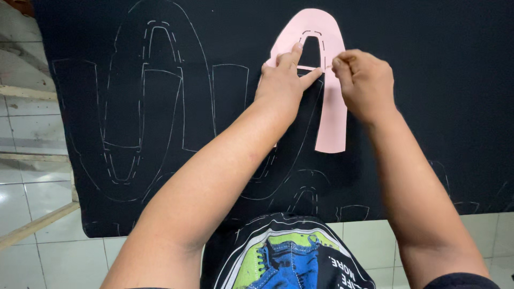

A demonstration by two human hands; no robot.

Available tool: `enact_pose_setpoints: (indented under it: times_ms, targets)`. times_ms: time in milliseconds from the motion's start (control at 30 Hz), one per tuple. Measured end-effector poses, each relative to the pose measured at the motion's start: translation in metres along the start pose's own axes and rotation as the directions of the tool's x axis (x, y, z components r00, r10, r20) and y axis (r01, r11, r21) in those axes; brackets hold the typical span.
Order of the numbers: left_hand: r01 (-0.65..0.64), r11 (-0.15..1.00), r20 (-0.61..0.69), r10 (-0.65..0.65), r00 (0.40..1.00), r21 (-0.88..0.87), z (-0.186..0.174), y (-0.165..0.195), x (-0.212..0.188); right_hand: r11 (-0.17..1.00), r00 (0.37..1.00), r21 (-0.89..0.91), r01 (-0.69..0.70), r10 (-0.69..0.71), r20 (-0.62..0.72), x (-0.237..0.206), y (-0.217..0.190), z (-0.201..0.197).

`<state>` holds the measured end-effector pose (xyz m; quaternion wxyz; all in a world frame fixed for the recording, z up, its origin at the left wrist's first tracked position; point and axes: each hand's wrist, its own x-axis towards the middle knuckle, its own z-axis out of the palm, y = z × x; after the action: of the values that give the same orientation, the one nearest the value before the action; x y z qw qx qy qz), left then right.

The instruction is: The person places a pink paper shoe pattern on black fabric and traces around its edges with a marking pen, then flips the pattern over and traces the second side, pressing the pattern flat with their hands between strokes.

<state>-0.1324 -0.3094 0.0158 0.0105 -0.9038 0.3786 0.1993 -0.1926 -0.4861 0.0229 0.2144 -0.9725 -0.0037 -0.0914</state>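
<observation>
The pink paper pattern (331, 115) lies flat on the black sheet (428, 107), its left leg hidden under the left hand (282, 84), which presses it down with fingers spread. The right hand (364, 80) is pinched narrow at the pattern's inner edge; whatever it grips is too small to make out. Farther up, the sheet's chalk outlines (144, 107) run off the top edge.

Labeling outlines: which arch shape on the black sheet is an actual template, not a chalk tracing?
The pink paper template under both hands; the rest are white chalk outlines.
</observation>
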Motion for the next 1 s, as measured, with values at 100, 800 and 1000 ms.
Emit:
enact_pose_setpoints:
  times_ms: [100, 800, 1000]
  targets:
    - [0.013, 1.000, 0.010, -0.013, 1.000, -0.011, -0.002, 0.000, -0.002, 0.988, 0.998, 0.149, -0.030, 0.037, -0.047, 0.002, 0.000, 0.002]
    - [0.000, 1.000, -0.036, -0.001, 0.999, -0.025, 0.009, -0.014, -0.008, 0.972, 0.988, 0.210, -0.102, 0.124, -0.096, -0.012, -0.008, 0.021]
    - [-0.051, 0.993, -0.201, 0.029, 0.979, -0.110, 0.024, -0.023, -0.014, 0.788, 0.852, 0.389, -0.477, 0.523, -0.014, -0.019, -0.008, 0.011]
